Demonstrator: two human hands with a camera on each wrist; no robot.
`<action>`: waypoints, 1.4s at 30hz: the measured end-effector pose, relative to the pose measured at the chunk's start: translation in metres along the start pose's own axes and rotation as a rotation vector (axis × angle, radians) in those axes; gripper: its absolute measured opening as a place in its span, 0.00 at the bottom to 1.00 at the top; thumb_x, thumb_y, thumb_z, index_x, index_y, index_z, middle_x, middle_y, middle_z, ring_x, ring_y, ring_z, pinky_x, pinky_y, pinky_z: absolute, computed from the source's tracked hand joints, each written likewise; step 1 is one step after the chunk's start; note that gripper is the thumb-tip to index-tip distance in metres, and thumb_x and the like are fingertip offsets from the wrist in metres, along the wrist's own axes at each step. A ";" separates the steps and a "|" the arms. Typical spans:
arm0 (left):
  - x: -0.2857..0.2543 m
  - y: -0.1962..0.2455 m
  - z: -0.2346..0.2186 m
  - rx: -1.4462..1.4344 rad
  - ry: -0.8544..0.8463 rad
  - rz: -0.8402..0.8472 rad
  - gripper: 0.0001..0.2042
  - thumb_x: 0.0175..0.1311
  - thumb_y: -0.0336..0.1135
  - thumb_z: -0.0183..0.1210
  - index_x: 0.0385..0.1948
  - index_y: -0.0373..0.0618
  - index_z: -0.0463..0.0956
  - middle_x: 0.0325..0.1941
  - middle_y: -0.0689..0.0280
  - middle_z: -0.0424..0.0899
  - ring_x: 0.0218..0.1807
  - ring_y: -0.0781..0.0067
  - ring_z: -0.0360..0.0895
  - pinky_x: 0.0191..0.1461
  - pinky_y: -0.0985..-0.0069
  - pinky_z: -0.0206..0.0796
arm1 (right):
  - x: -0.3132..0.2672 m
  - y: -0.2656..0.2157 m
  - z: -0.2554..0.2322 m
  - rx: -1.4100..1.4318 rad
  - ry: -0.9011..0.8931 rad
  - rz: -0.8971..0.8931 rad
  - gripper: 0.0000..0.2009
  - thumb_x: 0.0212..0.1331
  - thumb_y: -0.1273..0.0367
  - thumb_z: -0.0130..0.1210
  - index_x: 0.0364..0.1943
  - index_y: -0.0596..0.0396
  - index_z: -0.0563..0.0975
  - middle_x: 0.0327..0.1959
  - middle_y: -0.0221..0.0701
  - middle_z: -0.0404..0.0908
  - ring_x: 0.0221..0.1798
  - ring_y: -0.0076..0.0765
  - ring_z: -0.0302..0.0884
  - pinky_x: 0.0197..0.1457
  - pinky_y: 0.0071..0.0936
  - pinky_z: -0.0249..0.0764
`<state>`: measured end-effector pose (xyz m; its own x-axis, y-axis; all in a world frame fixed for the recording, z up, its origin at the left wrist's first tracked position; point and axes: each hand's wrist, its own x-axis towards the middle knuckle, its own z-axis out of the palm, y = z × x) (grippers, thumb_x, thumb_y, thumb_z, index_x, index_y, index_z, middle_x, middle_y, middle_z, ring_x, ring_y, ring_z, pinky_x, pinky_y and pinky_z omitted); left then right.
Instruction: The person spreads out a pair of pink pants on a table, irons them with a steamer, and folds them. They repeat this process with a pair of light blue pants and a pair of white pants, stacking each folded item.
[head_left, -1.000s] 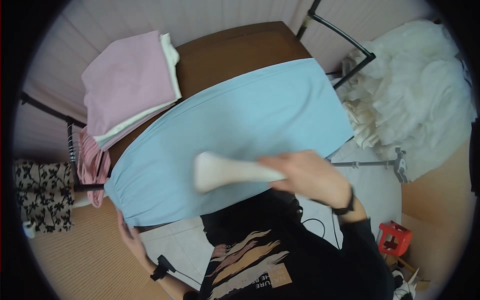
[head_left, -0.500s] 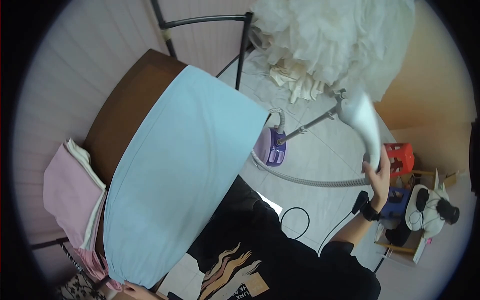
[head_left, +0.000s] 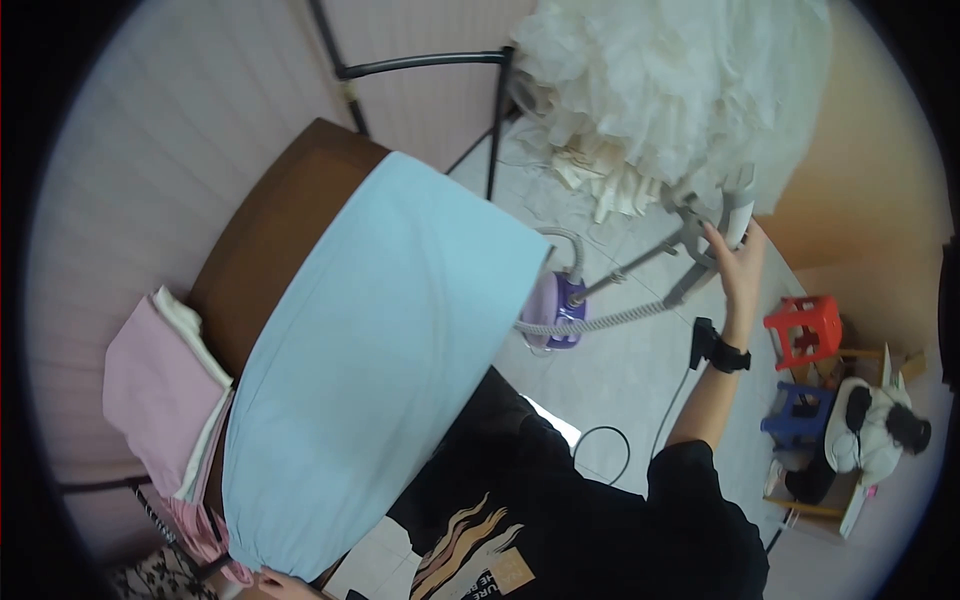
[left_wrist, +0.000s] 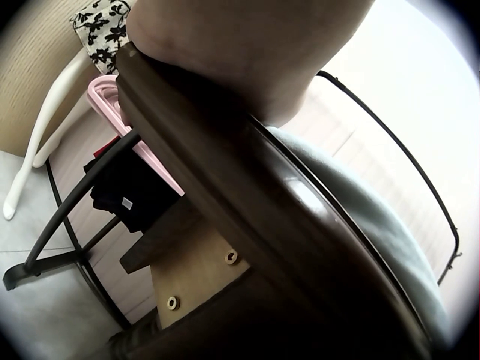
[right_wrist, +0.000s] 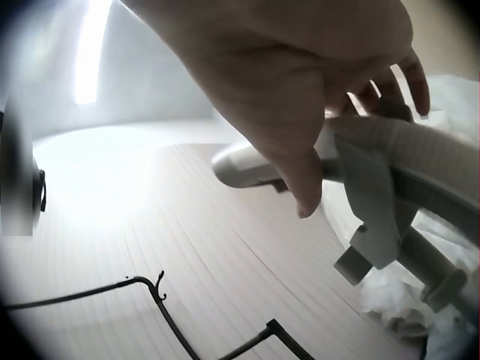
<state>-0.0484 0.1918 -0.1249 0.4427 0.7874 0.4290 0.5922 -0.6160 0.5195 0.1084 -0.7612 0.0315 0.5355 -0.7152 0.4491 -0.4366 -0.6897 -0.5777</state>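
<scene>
A light blue garment (head_left: 370, 350), gathered at its near end, is spread over a brown board (head_left: 290, 200). My left hand (head_left: 285, 587) is at that gathered end, its fingertips right at the hem; in the left wrist view the palm lies over the dark board edge (left_wrist: 225, 180) and hides the fingers. The white head (head_left: 738, 217) of a garment steamer is up against its grey pole holder (head_left: 690, 228). Around its handle is my right hand (head_left: 740, 275), thumb on one side and fingers on the other; the right wrist view shows these fingers (right_wrist: 416, 86) splayed and straight.
Folded pink and white cloths (head_left: 165, 390) lie at the board's left. The steamer's purple base (head_left: 558, 305) and ribbed hose (head_left: 610, 318) are on the floor side. White ruffled fabric (head_left: 670, 90) hangs behind. A red stool (head_left: 805, 330) and blue stool (head_left: 800, 415) stand right.
My head has turned right. The right hand has carried the steamer from over the blue garment across to the pole holder. The left hand stays at the garment's gathered end.
</scene>
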 end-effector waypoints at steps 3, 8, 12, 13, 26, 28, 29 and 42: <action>-0.018 0.045 -0.017 -0.039 0.015 0.063 0.17 0.80 0.42 0.57 0.37 0.34 0.72 0.34 0.56 0.75 0.38 0.63 0.70 0.49 0.67 0.70 | 0.005 -0.002 0.012 -0.066 0.012 -0.160 0.38 0.56 0.54 0.74 0.64 0.64 0.73 0.61 0.48 0.78 0.62 0.50 0.77 0.66 0.41 0.72; -0.022 0.060 -0.023 0.078 -0.037 -0.059 0.17 0.79 0.43 0.57 0.44 0.33 0.73 0.39 0.53 0.79 0.42 0.62 0.75 0.53 0.67 0.71 | -0.007 -0.012 0.017 -0.175 -0.007 -0.247 0.41 0.59 0.58 0.71 0.72 0.65 0.65 0.68 0.52 0.74 0.70 0.59 0.71 0.74 0.45 0.64; -0.028 0.034 -0.019 -0.142 0.075 -0.218 0.26 0.78 0.45 0.58 0.62 0.28 0.71 0.59 0.43 0.81 0.60 0.52 0.80 0.64 0.62 0.72 | -0.046 -0.093 0.021 -0.583 0.521 -0.575 0.46 0.62 0.53 0.70 0.75 0.69 0.60 0.73 0.55 0.67 0.77 0.63 0.60 0.78 0.51 0.58; -0.029 0.016 -0.022 -0.160 0.031 -0.312 0.27 0.77 0.48 0.58 0.59 0.26 0.74 0.58 0.45 0.82 0.59 0.56 0.80 0.64 0.63 0.71 | -0.052 -0.110 0.025 -0.530 0.494 -0.609 0.46 0.62 0.53 0.70 0.75 0.69 0.60 0.73 0.55 0.67 0.77 0.63 0.60 0.78 0.51 0.58; -0.024 0.126 -0.057 -0.813 -0.132 -0.586 0.30 0.68 0.32 0.68 0.70 0.33 0.68 0.70 0.56 0.77 0.66 0.63 0.76 0.69 0.67 0.67 | -0.123 -0.232 0.181 0.015 -0.552 -1.052 0.32 0.72 0.62 0.53 0.79 0.48 0.61 0.84 0.41 0.54 0.84 0.60 0.46 0.85 0.58 0.40; -0.029 0.147 -0.048 -0.938 -0.108 -0.570 0.29 0.67 0.29 0.67 0.68 0.31 0.69 0.66 0.56 0.80 0.62 0.64 0.79 0.66 0.68 0.69 | -0.123 -0.229 0.198 -0.060 -0.622 -1.111 0.31 0.72 0.62 0.51 0.79 0.48 0.62 0.84 0.41 0.54 0.85 0.61 0.46 0.85 0.57 0.40; -0.032 0.149 -0.042 -0.915 -0.122 -0.552 0.28 0.68 0.29 0.67 0.68 0.31 0.69 0.66 0.57 0.80 0.63 0.64 0.79 0.66 0.68 0.69 | -0.127 -0.228 0.204 -0.148 -0.690 -1.144 0.30 0.73 0.63 0.50 0.79 0.47 0.63 0.84 0.41 0.54 0.85 0.62 0.45 0.85 0.56 0.41; 0.005 -0.092 -0.150 -1.618 -0.191 -1.090 0.29 0.78 0.41 0.57 0.73 0.33 0.64 0.79 0.51 0.66 0.79 0.52 0.63 0.83 0.54 0.53 | -0.146 -0.275 0.179 -0.027 -1.042 -1.227 0.33 0.72 0.51 0.53 0.78 0.44 0.63 0.83 0.43 0.54 0.83 0.59 0.50 0.85 0.55 0.48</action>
<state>-0.2018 0.2489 -0.0598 0.4962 0.7070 -0.5039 -0.4039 0.7017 0.5869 0.2795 -0.4472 0.0032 0.7838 0.6200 -0.0344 0.5993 -0.7698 -0.2197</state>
